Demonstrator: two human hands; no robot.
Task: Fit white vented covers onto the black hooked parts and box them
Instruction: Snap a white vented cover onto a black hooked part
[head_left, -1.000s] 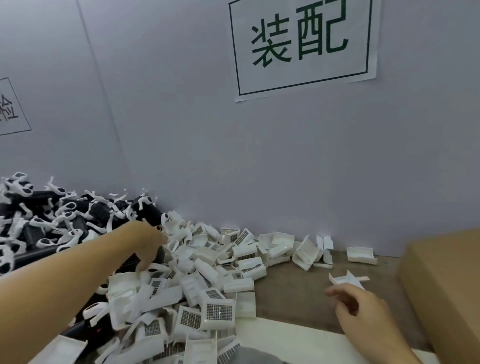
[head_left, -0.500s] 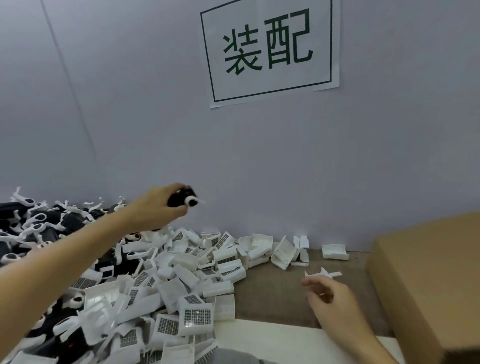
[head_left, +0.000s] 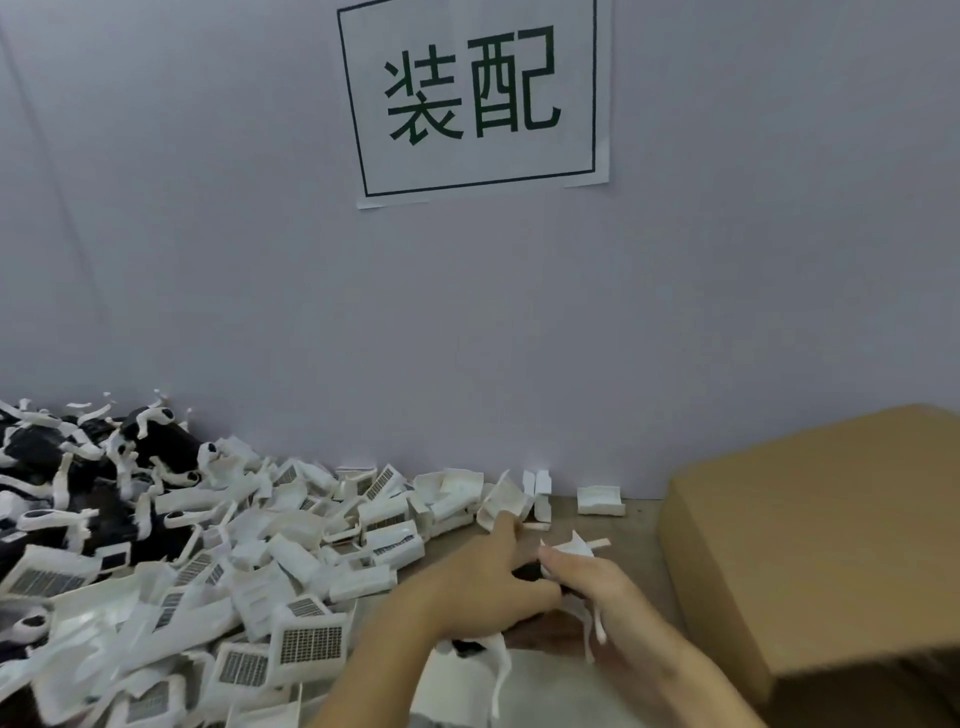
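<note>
One cardboard box (head_left: 810, 551) stands at the right on the bench (head_left: 623, 525), its inside hidden. Left hand (head_left: 483, 587) grips a black hooked part (head_left: 527, 573) low at centre, white hook trailing below. Right hand (head_left: 597, 592) pinches a white cover (head_left: 571, 546) against it. Loose vented covers (head_left: 311, 642) heap at left.

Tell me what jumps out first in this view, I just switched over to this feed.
The white sign with two large green characters on the grey wall dominates the top. Below left sprawls a heap of white vented covers, black hooked parts behind it. Centre bottom, the left hand and right hand meet beside a cardboard box.
</note>
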